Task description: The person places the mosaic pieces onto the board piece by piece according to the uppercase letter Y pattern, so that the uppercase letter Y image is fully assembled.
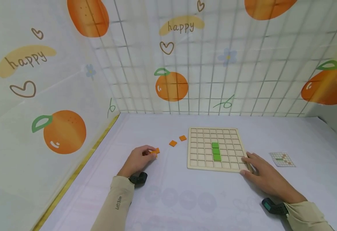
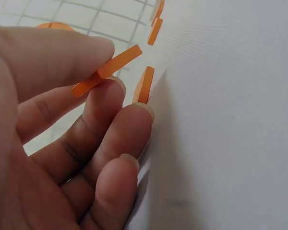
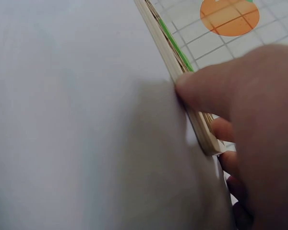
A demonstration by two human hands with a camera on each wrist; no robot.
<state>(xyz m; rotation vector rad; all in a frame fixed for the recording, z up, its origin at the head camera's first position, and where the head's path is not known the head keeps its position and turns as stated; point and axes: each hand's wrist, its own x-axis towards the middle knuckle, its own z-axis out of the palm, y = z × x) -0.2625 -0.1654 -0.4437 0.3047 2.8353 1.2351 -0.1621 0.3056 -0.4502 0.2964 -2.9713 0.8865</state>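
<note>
My left hand (image 1: 137, 158) pinches a thin orange square tile (image 2: 122, 59) between thumb and index finger, low over the table. A second orange tile (image 2: 144, 85) stands tilted by the middle fingertip; whether the finger holds it I cannot tell. Right of this hand lie two more orange tiles (image 1: 172, 143), flat and apart. The wooden grid board (image 1: 200, 154) rests flat, with a short column of green tiles (image 1: 216, 151) in its cells. At its near right corner my right hand (image 1: 268, 178) grips it, thumb against the front edge and fingers at the right side.
A small printed card (image 1: 282, 159) with a grid pattern lies right of the board. White cloth (image 1: 168, 186) covers the table. Printed curtains (image 1: 133, 70) hang behind and at the left, where a yellow strip (image 1: 75, 173) runs along the table's edge.
</note>
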